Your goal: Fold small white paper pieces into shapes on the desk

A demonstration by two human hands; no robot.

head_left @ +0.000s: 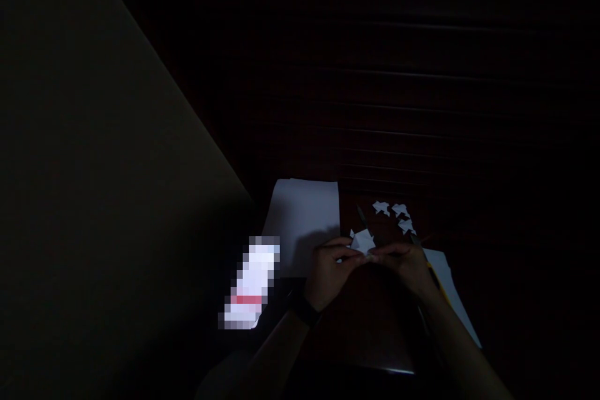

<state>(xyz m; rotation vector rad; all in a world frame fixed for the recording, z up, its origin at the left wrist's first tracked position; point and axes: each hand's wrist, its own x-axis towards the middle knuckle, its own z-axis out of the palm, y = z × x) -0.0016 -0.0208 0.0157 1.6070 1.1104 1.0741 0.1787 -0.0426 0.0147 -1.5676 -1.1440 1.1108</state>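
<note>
A small folded white paper figure (pixel 363 242) is pinched between my two hands above the dark table. My left hand (pixel 329 269), with a dark band at the wrist, closes thumb and fingers on its left and lower edge. From the other side my right hand (pixel 407 267) grips the lower right edge, its fingertips close to the left ones. Pointed flaps stick out of the paper at both sides. Behind it lie several similar folded paper figures (pixel 400 210). A thin dark blade-like thing (pixel 361 215) lies just beyond the held paper.
White paper sheets (pixel 307 212) lie at the left of the table (pixel 360 331). More white paper (pixel 457 300) is under my right forearm, with a yellow-handled tool (pixel 439 284) on it. A bright, pixelated screen (pixel 250 284) glows at left. Dark slatted wood (pixel 394 106) rises behind.
</note>
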